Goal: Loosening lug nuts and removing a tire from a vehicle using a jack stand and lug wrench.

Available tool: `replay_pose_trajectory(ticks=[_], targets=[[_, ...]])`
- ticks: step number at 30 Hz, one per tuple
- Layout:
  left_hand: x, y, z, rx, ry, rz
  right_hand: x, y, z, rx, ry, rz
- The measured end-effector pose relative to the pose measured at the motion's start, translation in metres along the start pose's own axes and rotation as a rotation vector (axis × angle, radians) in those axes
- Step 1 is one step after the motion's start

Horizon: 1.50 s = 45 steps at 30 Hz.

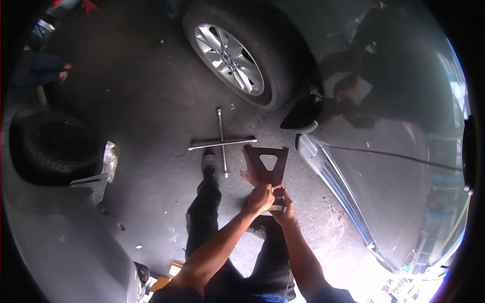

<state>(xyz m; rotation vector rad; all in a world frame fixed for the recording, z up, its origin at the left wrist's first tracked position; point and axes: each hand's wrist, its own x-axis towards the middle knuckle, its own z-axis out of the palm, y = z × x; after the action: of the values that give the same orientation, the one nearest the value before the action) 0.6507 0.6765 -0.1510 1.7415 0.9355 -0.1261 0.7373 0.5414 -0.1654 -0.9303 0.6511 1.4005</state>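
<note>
A dark red jack stand [275, 175] is tipped with its wide base pointing away from me; a rounded triangular hole shows in its side. My left hand [261, 198] is closed, its fingers curled against the narrow end of the stand. On the other side of that end, my right hand [285, 208] wraps round it, with a pale piece showing between the two palms. The fingertips partly hide what they grip. Just beyond the stand, a four-way lug wrench [222, 142] lies on the floor.
A car wheel [230, 59] with silver spokes stands ahead, below a dark car body [384, 131] with a side step [343, 197] on my right. At left is a grey vehicle [60, 237]. Another person's legs [43, 68] show at far left. My shoe [208, 161] is beside the wrench.
</note>
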Motion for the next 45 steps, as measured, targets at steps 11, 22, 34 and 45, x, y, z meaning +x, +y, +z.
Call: replay_pose_trajectory(ticks=[11,22,34,45], targets=[[0.171,-0.093,-0.033,0.098,0.008,0.269,0.192,-0.008,0.002,-0.292,0.037,-0.267],[0.262,-0.122,-0.064,0.037,0.154,0.26,0.288,-0.078,0.024,-0.961,0.328,-0.618],[0.332,-0.161,-0.054,-0.35,0.141,0.182,0.345,-0.117,0.016,-0.942,0.175,-0.755],[0.342,-0.131,-0.021,-1.041,-0.035,0.187,0.398,-0.15,-0.019,-0.371,-0.113,-0.813]])
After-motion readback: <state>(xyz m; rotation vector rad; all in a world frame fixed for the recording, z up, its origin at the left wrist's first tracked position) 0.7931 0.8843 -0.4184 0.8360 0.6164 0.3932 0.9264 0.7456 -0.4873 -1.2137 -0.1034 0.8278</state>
